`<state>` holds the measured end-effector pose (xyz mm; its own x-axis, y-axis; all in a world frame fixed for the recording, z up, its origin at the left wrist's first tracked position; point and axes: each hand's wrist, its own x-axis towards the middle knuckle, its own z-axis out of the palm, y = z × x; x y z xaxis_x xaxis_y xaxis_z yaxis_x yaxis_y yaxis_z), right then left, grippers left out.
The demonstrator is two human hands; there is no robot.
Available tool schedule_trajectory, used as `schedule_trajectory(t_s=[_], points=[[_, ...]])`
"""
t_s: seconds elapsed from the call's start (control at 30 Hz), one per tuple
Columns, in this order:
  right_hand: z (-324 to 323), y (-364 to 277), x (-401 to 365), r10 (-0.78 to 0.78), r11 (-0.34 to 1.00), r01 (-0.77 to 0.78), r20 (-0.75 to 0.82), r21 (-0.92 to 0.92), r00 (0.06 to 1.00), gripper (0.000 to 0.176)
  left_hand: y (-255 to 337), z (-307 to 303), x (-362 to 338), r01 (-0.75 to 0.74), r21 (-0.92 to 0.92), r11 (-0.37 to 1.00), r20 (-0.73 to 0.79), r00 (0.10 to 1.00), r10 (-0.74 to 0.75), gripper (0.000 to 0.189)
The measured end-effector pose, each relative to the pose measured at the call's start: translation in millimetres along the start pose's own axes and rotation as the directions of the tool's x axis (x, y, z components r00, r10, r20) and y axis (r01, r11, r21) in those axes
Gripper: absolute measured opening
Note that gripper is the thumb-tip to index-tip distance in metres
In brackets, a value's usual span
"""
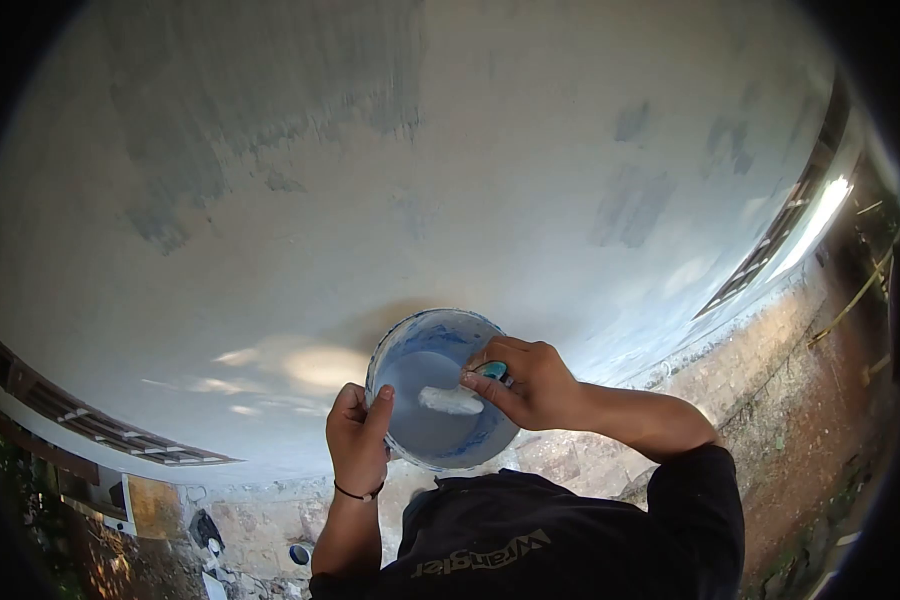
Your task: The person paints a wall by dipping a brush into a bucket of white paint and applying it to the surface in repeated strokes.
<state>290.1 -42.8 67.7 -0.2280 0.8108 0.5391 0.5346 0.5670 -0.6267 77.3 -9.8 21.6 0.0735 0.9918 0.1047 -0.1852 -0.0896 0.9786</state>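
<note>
My left hand (359,432) grips the rim of a round bucket (378,375), with the thumb over the edge and a dark band at the wrist. The bucket is tilted toward me, its inner wall smeared blue and white, with greyish-white liquid paint (420,435) inside. My right hand (532,382) is closed around the teal handle of a small paint roller (450,401). The roller's white, elongated head is inside the bucket, at the paint. My right fingers hide part of the handle and the bucket's right rim.
A large pale wall (490,220) with grey patches rises right in front of me. Slatted window openings (100,425) lie at left and right. Below are a stone ledge (270,510), a dark bag-like object (206,531) and, at right, brown ground (805,430).
</note>
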Motion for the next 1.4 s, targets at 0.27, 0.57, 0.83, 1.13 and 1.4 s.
schedule_trajectory(t_s=[0.27, 0.57, 0.83, 1.13, 1.4], points=[[-32.3, -15.0, -6.7, -0.24, 0.956, 0.227, -0.051, -0.187, 0.969, 0.016, 17.5, 28.8, -0.1, 0.062, -0.047, 0.997, 0.094, 0.994, -0.057, 0.036], [-108.6, -58.3, 22.6, 0.042, 0.991, -0.02, -0.161, 0.134, 0.986, 0.022, 75.2, 57.5, 10.3, 0.121, -0.083, 0.989, 0.234, 0.967, -0.099, 0.032], [-176.8, -104.1, 43.5, -0.223, 0.949, 0.289, -0.386, 0.122, 0.895, 0.023, 128.1, 68.9, 28.2, 0.166, -0.038, 0.985, 0.272, 0.951, -0.149, 0.026], [-274.6, -149.4, 109.7, -0.516, 0.845, 0.492, -0.555, -0.208, 0.653, 0.025, 160.5, 62.0, 20.1, 0.063, -0.138, 0.989, 0.232, 0.972, -0.029, 0.025], [-283.4, -204.8, 151.6, -0.596, 0.754, 0.278, -0.444, -0.595, 0.669, 0.024, 153.9, 60.3, 2.9, 0.061, -0.092, 0.994, 0.16, 0.986, -0.046, 0.03]])
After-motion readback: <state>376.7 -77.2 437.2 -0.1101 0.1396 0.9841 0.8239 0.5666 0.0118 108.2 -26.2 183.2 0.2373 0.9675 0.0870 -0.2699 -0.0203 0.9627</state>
